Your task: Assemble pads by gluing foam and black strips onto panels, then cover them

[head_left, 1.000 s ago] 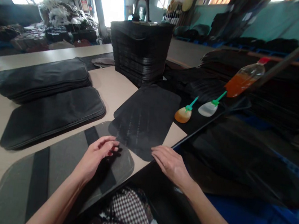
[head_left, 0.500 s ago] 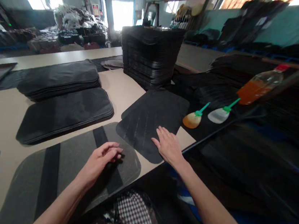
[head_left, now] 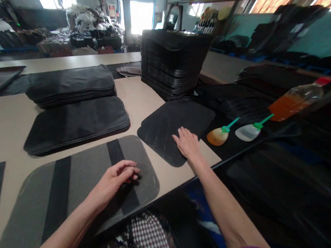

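A grey rounded board (head_left: 86,178) with two black strips lies at the table's front edge. Above its right part is my left hand (head_left: 116,178), its fingers curled and thumb near the fingertips; whether anything small is between them is hidden. My right hand (head_left: 186,143) rests with fingers spread on the right side of some dark rounded sheets (head_left: 165,128), which overlap one another. It grips nothing.
Two piles of black pieces (head_left: 78,123) (head_left: 74,82) lie at the left. Behind stands a tall black stack (head_left: 173,60). Two squeeze bottles (head_left: 217,136) (head_left: 248,131) and a bottle of orange liquid (head_left: 296,100) are at the right.
My right hand has moved forward, and the dark sheets under it have shifted away from the table's front edge. My left hand keeps its curled shape over the grey board.
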A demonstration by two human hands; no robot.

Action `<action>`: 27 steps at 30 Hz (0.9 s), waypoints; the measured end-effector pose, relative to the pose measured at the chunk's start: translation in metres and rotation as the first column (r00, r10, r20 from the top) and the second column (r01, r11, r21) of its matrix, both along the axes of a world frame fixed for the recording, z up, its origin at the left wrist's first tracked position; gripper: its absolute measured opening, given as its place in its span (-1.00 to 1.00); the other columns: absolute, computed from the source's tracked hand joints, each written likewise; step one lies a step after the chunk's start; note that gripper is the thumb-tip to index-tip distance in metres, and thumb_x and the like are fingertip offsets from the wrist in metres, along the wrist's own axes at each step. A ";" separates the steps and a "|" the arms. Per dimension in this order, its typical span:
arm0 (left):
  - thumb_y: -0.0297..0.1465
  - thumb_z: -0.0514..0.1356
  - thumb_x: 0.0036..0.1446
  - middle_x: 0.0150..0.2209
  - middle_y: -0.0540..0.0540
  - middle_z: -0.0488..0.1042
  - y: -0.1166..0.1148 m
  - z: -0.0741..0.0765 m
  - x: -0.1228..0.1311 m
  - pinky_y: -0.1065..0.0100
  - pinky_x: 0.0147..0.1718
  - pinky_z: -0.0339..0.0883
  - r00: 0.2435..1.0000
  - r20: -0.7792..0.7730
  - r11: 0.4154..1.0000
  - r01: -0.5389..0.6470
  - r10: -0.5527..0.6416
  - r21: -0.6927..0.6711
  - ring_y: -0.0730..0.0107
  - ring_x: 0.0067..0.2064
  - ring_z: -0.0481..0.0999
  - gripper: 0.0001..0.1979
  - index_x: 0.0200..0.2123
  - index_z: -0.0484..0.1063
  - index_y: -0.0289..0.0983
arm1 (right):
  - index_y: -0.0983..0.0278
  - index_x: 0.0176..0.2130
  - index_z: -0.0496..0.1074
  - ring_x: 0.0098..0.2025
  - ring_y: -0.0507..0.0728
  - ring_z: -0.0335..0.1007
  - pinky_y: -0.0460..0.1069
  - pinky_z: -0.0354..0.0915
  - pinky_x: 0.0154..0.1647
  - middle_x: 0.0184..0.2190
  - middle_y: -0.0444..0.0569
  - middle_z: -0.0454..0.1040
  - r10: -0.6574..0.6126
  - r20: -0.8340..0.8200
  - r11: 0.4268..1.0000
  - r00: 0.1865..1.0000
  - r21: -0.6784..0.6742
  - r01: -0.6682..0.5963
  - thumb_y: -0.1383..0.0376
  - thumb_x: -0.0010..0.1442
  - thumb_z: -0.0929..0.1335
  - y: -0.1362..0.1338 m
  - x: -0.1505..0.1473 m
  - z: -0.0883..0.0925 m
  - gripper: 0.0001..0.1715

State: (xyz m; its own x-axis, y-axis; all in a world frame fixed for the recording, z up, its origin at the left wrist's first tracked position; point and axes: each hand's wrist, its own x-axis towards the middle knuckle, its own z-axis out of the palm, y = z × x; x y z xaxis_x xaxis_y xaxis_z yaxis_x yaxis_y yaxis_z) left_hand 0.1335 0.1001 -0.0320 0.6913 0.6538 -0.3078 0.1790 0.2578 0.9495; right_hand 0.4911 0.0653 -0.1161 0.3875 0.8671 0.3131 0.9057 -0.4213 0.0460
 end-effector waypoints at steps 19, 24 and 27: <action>-0.12 0.24 0.26 -0.04 -0.19 0.59 0.000 -0.006 -0.008 0.34 -0.15 0.27 1.000 0.019 0.999 0.005 -0.004 -0.038 0.34 -0.14 0.53 -0.61 0.00 0.45 -0.26 | 0.23 -0.03 0.51 -0.03 0.20 0.41 -0.01 0.32 -0.06 -0.01 0.02 0.50 0.213 -0.132 0.967 0.968 -0.110 -0.228 0.10 0.46 0.29 -0.039 -0.070 0.052 -0.69; -0.12 0.26 0.24 -0.04 -0.19 0.59 -0.004 -0.003 0.000 0.34 -0.14 0.28 0.999 0.033 0.999 0.015 -0.013 -0.051 0.33 -0.14 0.53 -0.61 0.00 0.46 -0.26 | 0.33 -0.19 0.53 -0.06 0.24 0.40 0.01 0.28 -0.15 -0.11 0.13 0.50 0.218 -0.154 0.960 0.964 -0.142 -0.240 0.39 0.42 0.23 -0.045 -0.082 0.046 -0.71; -0.12 0.26 0.24 -0.05 -0.19 0.59 -0.006 0.000 0.003 0.34 -0.15 0.29 0.999 0.042 0.999 0.019 -0.017 -0.049 0.33 -0.14 0.53 -0.61 0.00 0.46 -0.27 | 0.34 -0.24 0.54 -0.08 0.25 0.42 0.02 0.27 -0.14 -0.16 0.15 0.52 0.194 -0.202 0.968 0.960 -0.120 -0.221 0.41 0.36 0.25 -0.039 -0.080 0.047 -0.73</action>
State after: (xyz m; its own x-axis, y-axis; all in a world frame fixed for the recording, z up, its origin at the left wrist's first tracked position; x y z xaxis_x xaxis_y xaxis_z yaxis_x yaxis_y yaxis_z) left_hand 0.1369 0.0939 -0.0319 0.7157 0.6258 -0.3100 0.1444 0.3017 0.9424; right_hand 0.4112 0.0263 -0.0688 0.2347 0.9644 0.1216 0.9704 -0.2251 -0.0878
